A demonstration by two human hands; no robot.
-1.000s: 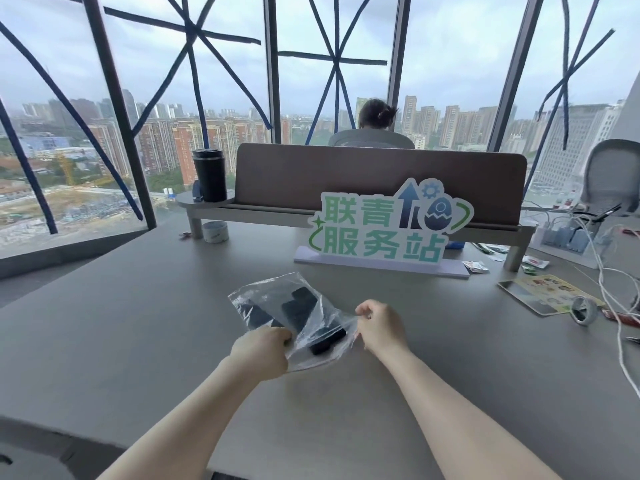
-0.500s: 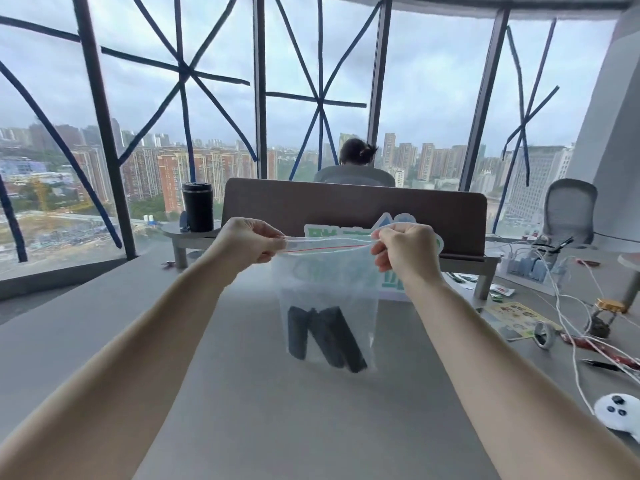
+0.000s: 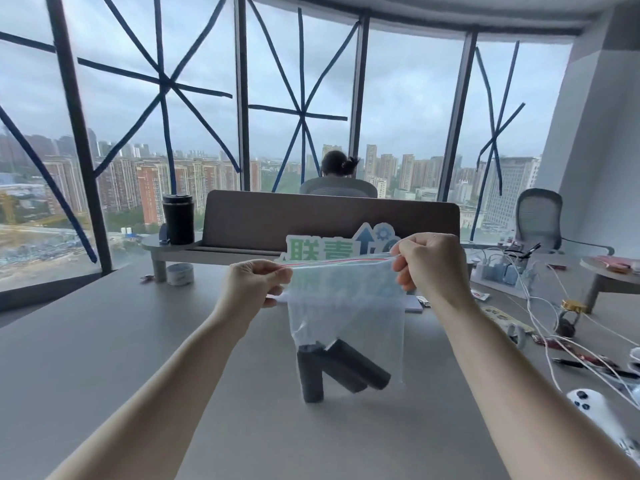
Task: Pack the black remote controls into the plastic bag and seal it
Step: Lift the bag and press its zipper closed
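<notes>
A clear plastic bag [image 3: 349, 306] with a red zip line hangs in the air above the grey table [image 3: 104, 358]. My left hand [image 3: 251, 284] pinches its top left corner and my right hand [image 3: 427, 263] pinches the top right corner, stretching the zip edge between them. Three black remote controls [image 3: 337, 368] lie at the bottom of the bag, one upright and two slanted. Their lower ends reach down near the tabletop; contact with it is unclear.
Behind the bag stands a green-and-white sign [image 3: 323, 247] before a brown divider [image 3: 329, 216]. A black cup [image 3: 178, 220] sits back left. White cables [image 3: 554, 323], pens and a white controller [image 3: 592, 408] crowd the right side. A person [image 3: 337, 164] sits beyond the divider.
One second ago the bag lay on the table under both hands. It has been lifted upright by its top corners, and the remotes slid to the bottom. My right hand now sits higher than my left.
</notes>
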